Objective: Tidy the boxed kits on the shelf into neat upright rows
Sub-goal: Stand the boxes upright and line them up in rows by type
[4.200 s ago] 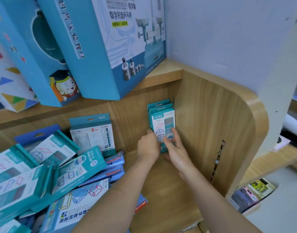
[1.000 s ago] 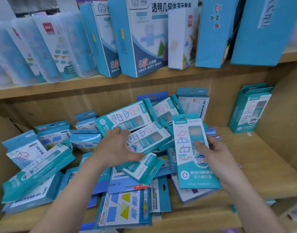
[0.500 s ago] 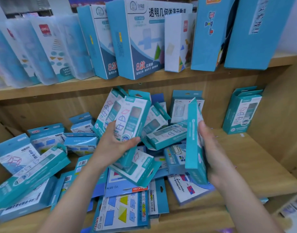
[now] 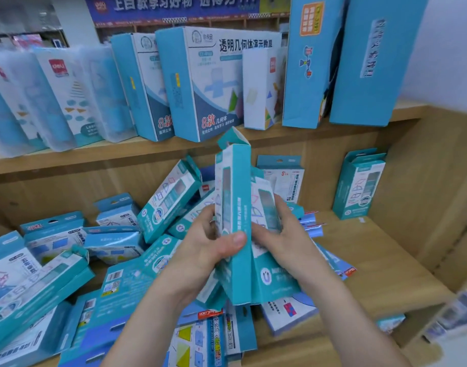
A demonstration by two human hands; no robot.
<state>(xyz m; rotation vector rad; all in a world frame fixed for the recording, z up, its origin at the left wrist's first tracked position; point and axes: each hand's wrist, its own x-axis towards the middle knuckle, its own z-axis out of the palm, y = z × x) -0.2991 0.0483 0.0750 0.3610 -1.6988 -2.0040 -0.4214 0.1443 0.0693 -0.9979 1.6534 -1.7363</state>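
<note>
My left hand [image 4: 200, 250] and right hand [image 4: 286, 234] are close together just above the pile [image 4: 68, 260], each clamped on a teal kit. The left thumb lies across the narrow side of one kit [image 4: 237, 197], which is upright and edge-on with its hang tab bent. The right fingers wrap a second kit [image 4: 265, 207] pressed against it, showing line-drawn shapes and a clear window. Right of the pile, matching kits [image 4: 359, 184] stand upright. The pile sprawls on a pale wood shelf [image 4: 372, 260]. Above the pile are bigger blue boxes [image 4: 213, 83] and a blurred banner [image 4: 174, 6].
</note>
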